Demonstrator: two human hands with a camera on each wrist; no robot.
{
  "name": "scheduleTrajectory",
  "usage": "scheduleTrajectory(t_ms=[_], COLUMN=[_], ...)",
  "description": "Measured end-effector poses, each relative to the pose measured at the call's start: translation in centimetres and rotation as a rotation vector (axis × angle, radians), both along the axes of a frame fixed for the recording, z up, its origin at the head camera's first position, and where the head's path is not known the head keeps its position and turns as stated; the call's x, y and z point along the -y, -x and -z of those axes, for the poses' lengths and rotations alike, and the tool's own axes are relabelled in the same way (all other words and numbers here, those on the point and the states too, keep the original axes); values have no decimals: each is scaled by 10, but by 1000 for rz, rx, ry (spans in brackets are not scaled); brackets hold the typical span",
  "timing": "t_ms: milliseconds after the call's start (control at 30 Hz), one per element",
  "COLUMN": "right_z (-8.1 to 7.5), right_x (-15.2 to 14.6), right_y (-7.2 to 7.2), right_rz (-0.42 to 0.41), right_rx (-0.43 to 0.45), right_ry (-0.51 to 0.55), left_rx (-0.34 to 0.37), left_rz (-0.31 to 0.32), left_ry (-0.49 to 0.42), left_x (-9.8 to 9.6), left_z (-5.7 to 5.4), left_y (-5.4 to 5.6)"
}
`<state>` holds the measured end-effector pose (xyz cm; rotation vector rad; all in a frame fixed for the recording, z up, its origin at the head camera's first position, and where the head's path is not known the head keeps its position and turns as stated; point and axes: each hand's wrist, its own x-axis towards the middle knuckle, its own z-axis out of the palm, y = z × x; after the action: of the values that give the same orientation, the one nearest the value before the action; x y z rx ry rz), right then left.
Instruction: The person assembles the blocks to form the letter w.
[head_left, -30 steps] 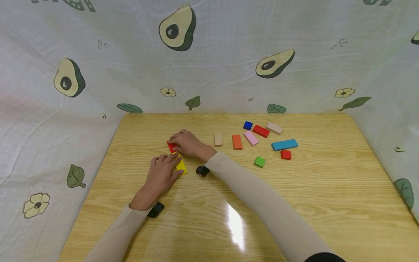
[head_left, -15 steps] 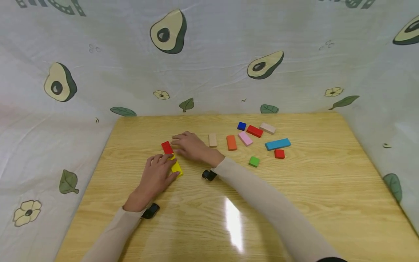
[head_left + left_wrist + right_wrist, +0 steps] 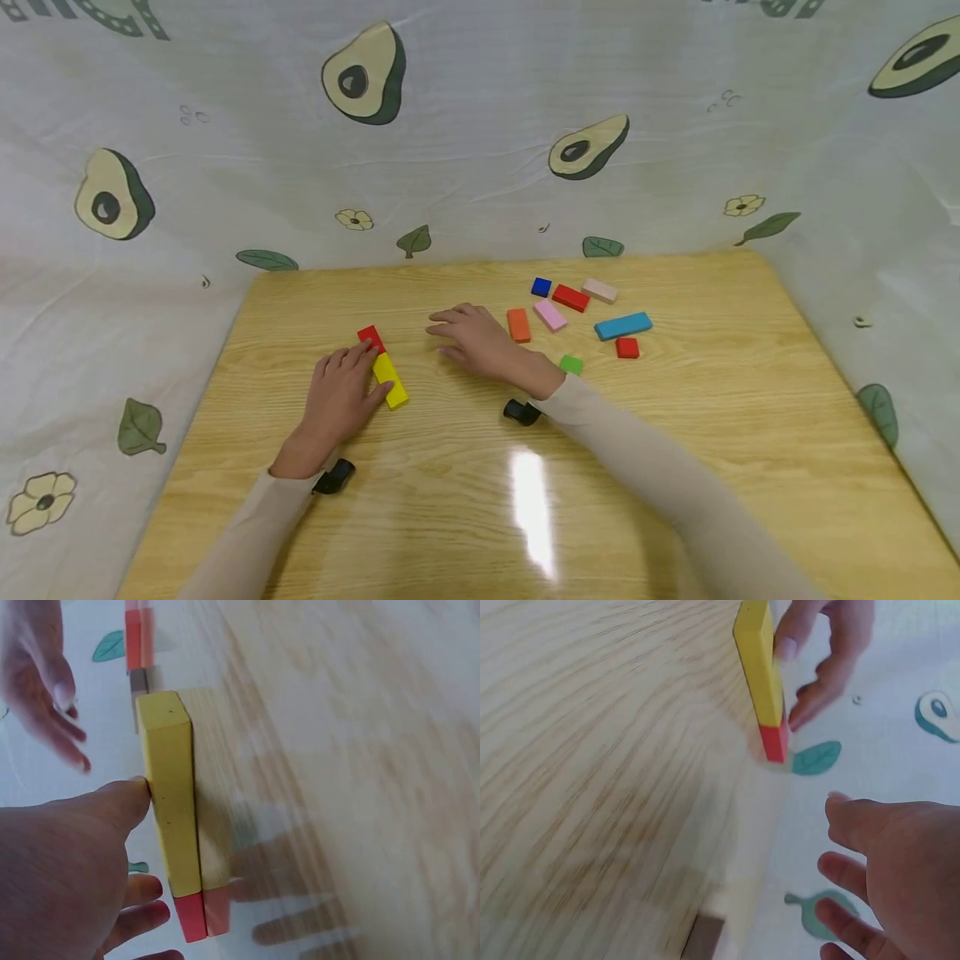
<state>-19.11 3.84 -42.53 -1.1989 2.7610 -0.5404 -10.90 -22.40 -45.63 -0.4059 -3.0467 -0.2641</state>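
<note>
A yellow block (image 3: 393, 385) and a small red block (image 3: 370, 335) lie end to end on the left of the table. My left hand (image 3: 337, 398) is beside them, its thumb touching the yellow block and its fingertips at the red one. In the left wrist view the thumb meets the long side of the yellow block (image 3: 172, 810), and the other fingers hang loosely. My right hand (image 3: 483, 343) holds nothing, fingers loosely extended over the middle of the table. A brownish block (image 3: 703, 937) shows at the bottom of the right wrist view, near that hand.
Right of my right hand lie orange (image 3: 518, 326), pink (image 3: 551, 315), dark blue (image 3: 542, 287), red (image 3: 572, 297), beige (image 3: 599, 290) and light blue (image 3: 623, 327) blocks. A small red block (image 3: 627, 347) and a green block (image 3: 571, 365) are nearer. A patterned cloth (image 3: 465, 167) hangs behind.
My right hand has left the red block and moved right, now covering the spot of a beige block. My left hand stays by the yellow and red blocks. The head view has shifted slightly.
</note>
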Motion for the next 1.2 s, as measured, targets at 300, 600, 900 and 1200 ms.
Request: scheduleTrajectory(t_ms=[300, 600, 900, 1200], right_z=[2, 7, 15, 23], right_x=[-48, -84, -106, -116], right_y=[-1, 0, 7, 14], right_rz=[115, 222, 275, 269], right_rx=[-21, -9, 6, 11], right_ry=[59, 54, -9, -16], left_rx=[35, 58, 71, 74], left_rz=[-16, -23, -30, -33], left_ry=[0, 9, 4, 16], left_x=[1, 0, -3, -4], left_z=[0, -2, -2, -3], left_y=[0, 0, 0, -1])
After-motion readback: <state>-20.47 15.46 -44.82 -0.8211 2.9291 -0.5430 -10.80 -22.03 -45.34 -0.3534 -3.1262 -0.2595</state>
